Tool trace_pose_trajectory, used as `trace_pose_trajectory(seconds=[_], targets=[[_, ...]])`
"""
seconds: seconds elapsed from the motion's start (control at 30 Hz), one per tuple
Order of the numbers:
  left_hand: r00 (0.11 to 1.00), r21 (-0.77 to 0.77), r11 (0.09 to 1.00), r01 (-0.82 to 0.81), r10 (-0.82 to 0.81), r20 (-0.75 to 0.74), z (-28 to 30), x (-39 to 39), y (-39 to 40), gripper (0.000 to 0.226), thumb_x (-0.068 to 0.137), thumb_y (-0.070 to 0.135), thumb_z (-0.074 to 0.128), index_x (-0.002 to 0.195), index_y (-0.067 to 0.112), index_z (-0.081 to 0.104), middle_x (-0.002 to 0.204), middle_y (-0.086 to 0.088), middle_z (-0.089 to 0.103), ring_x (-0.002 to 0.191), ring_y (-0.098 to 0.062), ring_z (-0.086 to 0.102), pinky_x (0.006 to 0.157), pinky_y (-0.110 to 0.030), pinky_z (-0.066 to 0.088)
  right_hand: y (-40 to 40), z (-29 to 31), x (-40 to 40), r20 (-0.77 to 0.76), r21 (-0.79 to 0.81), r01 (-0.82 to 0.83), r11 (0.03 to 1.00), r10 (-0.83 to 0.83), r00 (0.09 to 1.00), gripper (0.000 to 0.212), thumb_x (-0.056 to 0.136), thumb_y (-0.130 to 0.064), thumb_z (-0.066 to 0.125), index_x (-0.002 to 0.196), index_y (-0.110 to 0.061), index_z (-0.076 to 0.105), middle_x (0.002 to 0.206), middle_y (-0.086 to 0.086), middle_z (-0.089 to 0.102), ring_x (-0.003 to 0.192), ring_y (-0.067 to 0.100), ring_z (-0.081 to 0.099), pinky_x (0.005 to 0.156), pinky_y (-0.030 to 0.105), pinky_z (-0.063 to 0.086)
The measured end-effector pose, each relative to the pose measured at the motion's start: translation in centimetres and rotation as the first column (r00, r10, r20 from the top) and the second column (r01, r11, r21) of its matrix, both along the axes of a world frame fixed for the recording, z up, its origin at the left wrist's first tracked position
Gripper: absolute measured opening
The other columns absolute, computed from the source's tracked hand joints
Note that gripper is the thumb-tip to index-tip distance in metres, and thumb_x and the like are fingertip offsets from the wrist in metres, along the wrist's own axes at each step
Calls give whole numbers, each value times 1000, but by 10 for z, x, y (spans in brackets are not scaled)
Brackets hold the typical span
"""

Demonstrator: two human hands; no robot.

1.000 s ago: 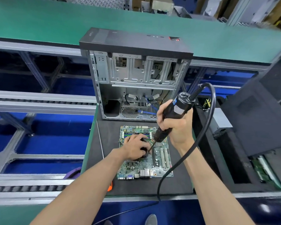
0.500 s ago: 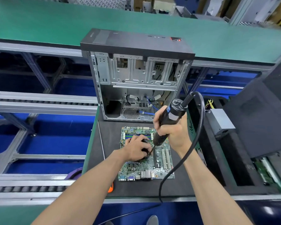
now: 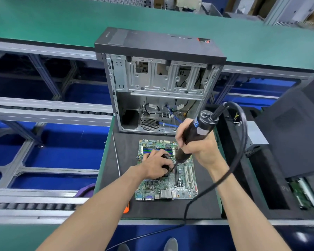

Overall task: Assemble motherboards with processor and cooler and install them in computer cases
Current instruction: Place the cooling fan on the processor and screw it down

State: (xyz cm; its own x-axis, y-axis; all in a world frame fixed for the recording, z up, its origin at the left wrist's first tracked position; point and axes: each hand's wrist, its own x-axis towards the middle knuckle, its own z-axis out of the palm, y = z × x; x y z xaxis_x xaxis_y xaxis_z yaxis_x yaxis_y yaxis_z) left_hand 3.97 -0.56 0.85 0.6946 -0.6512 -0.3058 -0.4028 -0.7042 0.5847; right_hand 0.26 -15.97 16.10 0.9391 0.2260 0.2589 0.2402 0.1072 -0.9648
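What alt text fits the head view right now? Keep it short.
A person's right hand grips a corded electric screwdriver, its bit down at the black cooler that the left hand holds on a green motherboard. The board lies flat on a black mat in front of an open, upright computer case.

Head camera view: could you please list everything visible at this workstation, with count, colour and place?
green rectangular motherboard: one, green, flat on the mat
black rubber work mat: one, black, bench centre
open grey metal computer case: one, grey with black top, upright behind the motherboard
black round cooler: one, black, on the motherboard, mostly hidden
black corded electric screwdriver: one, black, tip beside the cooler
left hand: grips the cooler
right hand: grips the screwdriver
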Motion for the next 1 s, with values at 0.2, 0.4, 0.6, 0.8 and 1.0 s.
trace_pose_trajectory(seconds=[0.2, 0.4, 0.6, 0.8, 1.0], targets=[[1000, 13, 1000, 9, -9, -16, -4, 0, 0, 19, 90, 20, 53, 94, 38, 60, 132, 17, 32, 122, -13, 21, 97, -35, 6, 11, -2, 11, -60, 41, -1, 999, 3, 998, 39, 44, 11, 49, 79, 2, 64, 69, 13, 64, 55, 14, 55, 52, 21, 40], [1000, 36, 999, 22, -22, -18, -1, -1, -1, 16, 94, 22, 52, 91, 36, 58, 143, 12, 27, 112, -11, 17, 97, -37, 9, 22, -4, 13, -59, 17, -56, 998, 57, 997, 40, 44, 7, 51, 81, 0, 66, 69, 17, 63, 47, 15, 43, 48, 25, 30], [999, 10, 1000, 14, -14, -33, 2, -1, -1, 21, 94, 21, 52, 101, 35, 65, 137, 15, 33, 123, -14, 21, 95, -33, 6, 18, -2, 16, -56, 6, -4, 1000, 5, 998, 33, 42, 9, 49, 70, -6, 59, 62, 9, 57, 55, 19, 49, 55, 22, 39], [999, 10, 1000, 19, -19, -51, -3, 0, 0, 19, 95, 22, 52, 103, 35, 64, 138, 16, 30, 121, -11, 18, 95, -32, 4, 17, -4, 16, -48, -10, 10, 1000, -11, 999, 29, 41, 7, 52, 64, -11, 53, 60, 6, 54, 56, 21, 45, 53, 28, 36], [999, 11, 1000, 21, -21, -32, -6, 1, 0, 16, 94, 22, 53, 97, 35, 61, 139, 16, 30, 119, -9, 17, 94, -31, 2, 13, -7, 17, -22, -23, 32, 999, -32, 999, 29, 43, 5, 54, 69, -7, 58, 61, 7, 56, 57, 21, 47, 57, 25, 38]])
